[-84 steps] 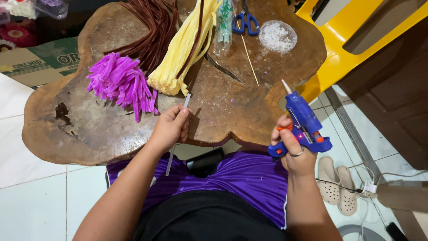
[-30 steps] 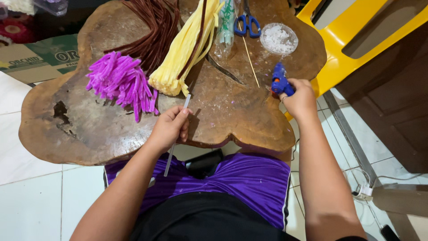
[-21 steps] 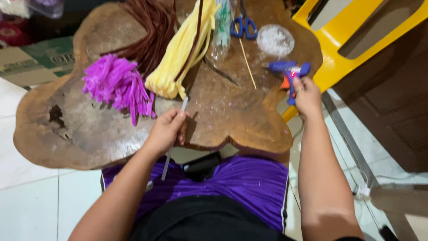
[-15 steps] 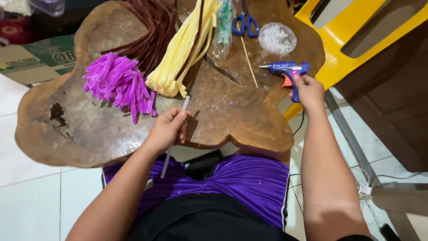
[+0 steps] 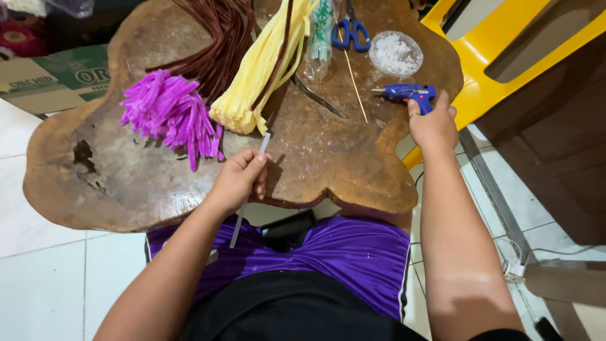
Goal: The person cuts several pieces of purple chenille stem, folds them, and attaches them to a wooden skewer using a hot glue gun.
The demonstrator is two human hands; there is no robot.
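Note:
My left hand point(image 5: 238, 180) grips a thin whitish stick point(image 5: 263, 143) near the front edge of the wooden slab table point(image 5: 113, 189); the stick runs from above my fingers down past the table edge. My right hand point(image 5: 433, 123) rests on the handle of a blue glue gun point(image 5: 404, 93), which lies on its side at the table's right edge with its nozzle pointing left. A bunch of purple fuzzy stems point(image 5: 170, 117) and a bundle of yellow fuzzy stems point(image 5: 259, 76) lie just beyond my left hand.
Brown fuzzy stems point(image 5: 218, 38), blue-handled scissors point(image 5: 351, 28), a thin wooden skewer point(image 5: 355, 85) and a round clear lid of white bits point(image 5: 396, 53) sit at the back. A yellow plastic chair point(image 5: 505, 50) stands right of the table. Cardboard box point(image 5: 44, 76) at left.
My right hand carried the glue gun from beside my lap up to the table's right edge and laid it on its side. My left hand kept holding the stick in place.

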